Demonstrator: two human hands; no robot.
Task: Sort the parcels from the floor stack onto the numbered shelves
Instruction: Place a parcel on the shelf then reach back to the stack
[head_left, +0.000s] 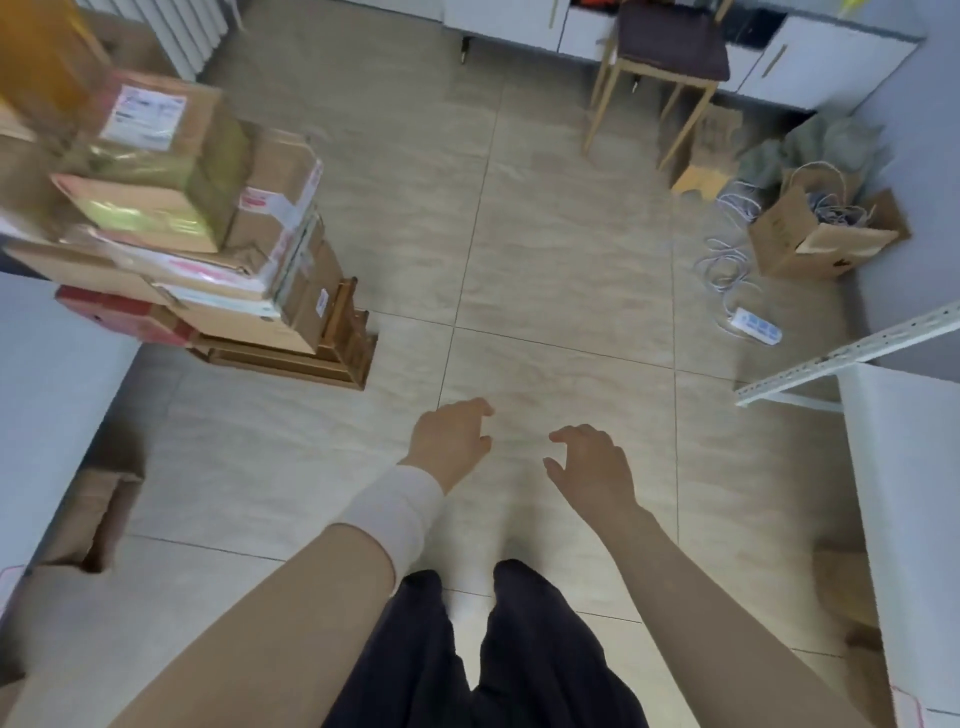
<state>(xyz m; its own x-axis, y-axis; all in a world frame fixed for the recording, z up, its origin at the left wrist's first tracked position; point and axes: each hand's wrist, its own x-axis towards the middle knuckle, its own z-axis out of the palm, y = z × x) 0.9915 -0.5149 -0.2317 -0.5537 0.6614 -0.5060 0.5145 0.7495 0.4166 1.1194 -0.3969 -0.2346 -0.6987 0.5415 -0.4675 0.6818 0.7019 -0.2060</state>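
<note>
Both hands are empty, fingers loosely spread: the left hand (451, 441) and right hand (592, 465) hang over bare floor tiles (561, 291). The parcel stack (197, 234) stands at ten o'clock, motion-blurred, its labels unreadable and its left side cut off. A perforated shelf rail (852, 351) juts in at three o'clock; no numbers show.

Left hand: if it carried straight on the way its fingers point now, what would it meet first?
The left hand is open and empty, with fingers aimed up and slightly right over bare floor tile. That line looks free, passing right of the parcel stack; the wooden chair may lie farther along, though depth is unclear.
</note>
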